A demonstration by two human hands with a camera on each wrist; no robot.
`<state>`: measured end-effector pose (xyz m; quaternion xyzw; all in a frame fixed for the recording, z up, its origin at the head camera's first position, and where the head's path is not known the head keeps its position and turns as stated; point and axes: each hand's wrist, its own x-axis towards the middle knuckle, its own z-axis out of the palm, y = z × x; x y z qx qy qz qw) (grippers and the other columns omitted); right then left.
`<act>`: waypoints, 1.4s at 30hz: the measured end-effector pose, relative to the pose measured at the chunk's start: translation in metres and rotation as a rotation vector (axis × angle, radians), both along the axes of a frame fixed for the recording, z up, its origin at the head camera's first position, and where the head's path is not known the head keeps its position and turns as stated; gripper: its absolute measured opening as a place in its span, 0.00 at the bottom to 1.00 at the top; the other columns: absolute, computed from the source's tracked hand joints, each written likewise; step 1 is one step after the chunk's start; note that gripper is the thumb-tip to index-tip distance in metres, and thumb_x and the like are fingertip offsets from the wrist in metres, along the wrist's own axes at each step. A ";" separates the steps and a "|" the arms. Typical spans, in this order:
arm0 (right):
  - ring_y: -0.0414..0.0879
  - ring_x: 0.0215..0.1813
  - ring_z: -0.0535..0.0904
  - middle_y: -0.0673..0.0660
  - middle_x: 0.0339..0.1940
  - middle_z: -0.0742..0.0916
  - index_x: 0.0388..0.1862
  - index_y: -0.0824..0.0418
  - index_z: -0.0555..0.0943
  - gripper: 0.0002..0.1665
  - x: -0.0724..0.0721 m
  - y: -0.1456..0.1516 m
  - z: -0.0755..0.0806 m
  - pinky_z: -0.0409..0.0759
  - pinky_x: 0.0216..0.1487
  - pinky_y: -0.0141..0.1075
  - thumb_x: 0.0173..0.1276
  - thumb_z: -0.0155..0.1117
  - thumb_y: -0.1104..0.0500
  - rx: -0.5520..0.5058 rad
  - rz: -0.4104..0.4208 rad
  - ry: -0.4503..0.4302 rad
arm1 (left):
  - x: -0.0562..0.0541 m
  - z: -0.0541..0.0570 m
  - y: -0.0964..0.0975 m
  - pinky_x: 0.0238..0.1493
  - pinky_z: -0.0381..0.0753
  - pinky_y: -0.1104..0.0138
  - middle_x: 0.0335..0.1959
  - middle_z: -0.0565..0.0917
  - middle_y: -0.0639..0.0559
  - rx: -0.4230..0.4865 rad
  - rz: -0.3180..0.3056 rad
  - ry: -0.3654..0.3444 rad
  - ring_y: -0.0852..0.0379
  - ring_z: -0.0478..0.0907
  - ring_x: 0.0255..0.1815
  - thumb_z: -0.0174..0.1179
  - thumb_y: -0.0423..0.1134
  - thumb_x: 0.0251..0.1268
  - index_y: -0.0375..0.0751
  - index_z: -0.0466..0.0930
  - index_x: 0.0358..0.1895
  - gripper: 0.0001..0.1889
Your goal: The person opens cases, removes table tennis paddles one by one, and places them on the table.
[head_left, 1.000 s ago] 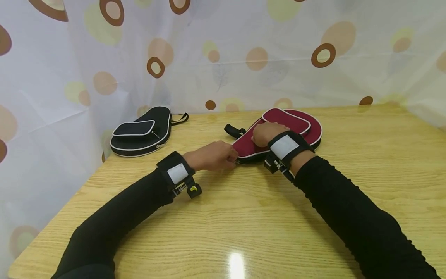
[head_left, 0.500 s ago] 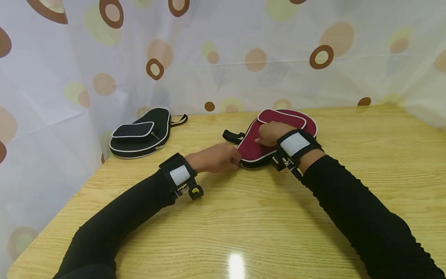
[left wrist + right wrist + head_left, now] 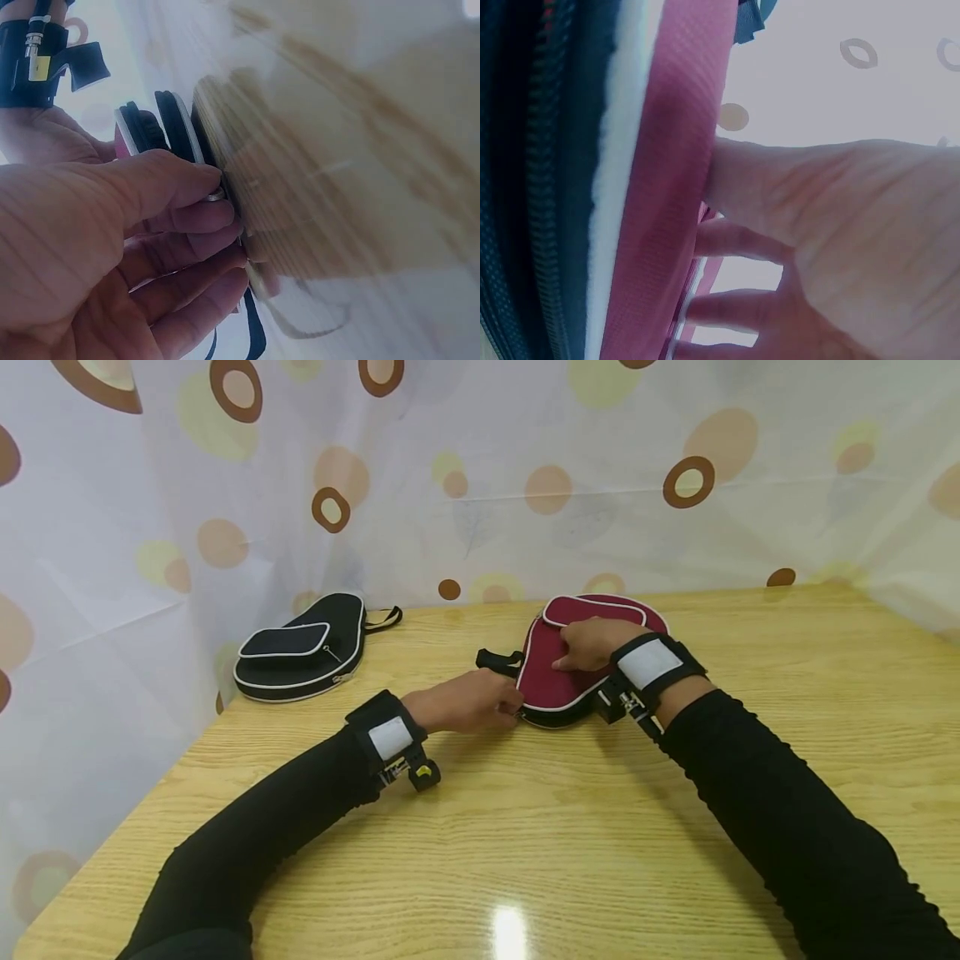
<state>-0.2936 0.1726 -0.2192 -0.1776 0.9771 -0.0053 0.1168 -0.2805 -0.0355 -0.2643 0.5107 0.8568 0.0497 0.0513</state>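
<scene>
A red table tennis bat case (image 3: 543, 681) with white piping and a black side lies flat on the table in the head view. At its near left corner my left hand (image 3: 471, 700) pinches a small metal zipper pull (image 3: 215, 196) between thumb and forefinger; the other fingers are loosely bent beside it. My right hand (image 3: 596, 643) rests on the case's top, below the raised pocket. In the right wrist view its thumb and spread fingers touch the red fabric (image 3: 671, 172), and the zipper teeth (image 3: 544, 172) run along the black side.
A black bat case (image 3: 330, 647) with white piping and a front pocket lies at the back left, its wrist strap (image 3: 384, 620) pointing right. The red case's black strap (image 3: 498, 660) sticks out left. A patterned curtain (image 3: 480, 485) hangs behind the wooden table (image 3: 450, 843).
The red case has turned on the table, its far right end shifting left and its near end coming closer. My right hand has slid slightly right; the left has moved slightly right with the pull.
</scene>
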 end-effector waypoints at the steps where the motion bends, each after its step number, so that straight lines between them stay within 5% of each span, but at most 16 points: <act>1: 0.55 0.45 0.75 0.62 0.39 0.80 0.51 0.72 0.75 0.21 0.000 0.001 0.000 0.70 0.50 0.46 0.79 0.57 0.52 -0.004 0.007 0.001 | 0.000 0.000 0.000 0.32 0.59 0.72 0.26 0.66 0.56 0.002 0.001 -0.002 0.62 0.62 0.28 0.62 0.33 0.70 0.45 0.69 0.23 0.16; 8: 0.56 0.48 0.76 0.64 0.47 0.81 0.58 0.72 0.75 0.24 -0.002 0.010 0.000 0.71 0.53 0.48 0.78 0.57 0.52 -0.025 0.065 -0.002 | -0.001 -0.001 0.002 0.31 0.57 0.72 0.24 0.63 0.57 0.025 -0.003 -0.016 0.62 0.60 0.26 0.60 0.31 0.70 0.46 0.65 0.22 0.18; 15: 0.63 0.66 0.73 0.73 0.66 0.76 0.69 0.73 0.70 0.32 -0.003 0.022 -0.001 0.68 0.67 0.54 0.78 0.58 0.52 -0.084 0.092 -0.017 | -0.004 0.001 0.006 0.30 0.56 0.71 0.21 0.59 0.58 0.037 -0.008 0.001 0.62 0.57 0.24 0.61 0.29 0.67 0.46 0.65 0.21 0.19; 29: 0.65 0.73 0.63 0.74 0.73 0.68 0.73 0.72 0.67 0.34 -0.004 0.037 0.002 0.64 0.70 0.56 0.77 0.60 0.54 -0.194 0.110 -0.130 | -0.002 0.002 0.021 0.30 0.56 0.71 0.20 0.61 0.58 0.010 -0.006 -0.010 0.62 0.58 0.24 0.63 0.32 0.70 0.42 0.72 0.24 0.14; 42: 0.63 0.68 0.68 0.74 0.70 0.70 0.73 0.72 0.67 0.33 -0.006 0.049 0.001 0.73 0.63 0.53 0.75 0.62 0.58 -0.230 0.149 -0.179 | 0.003 -0.001 0.033 0.29 0.58 0.73 0.22 0.66 0.58 -0.038 0.001 -0.032 0.63 0.63 0.25 0.62 0.37 0.73 0.43 0.76 0.28 0.12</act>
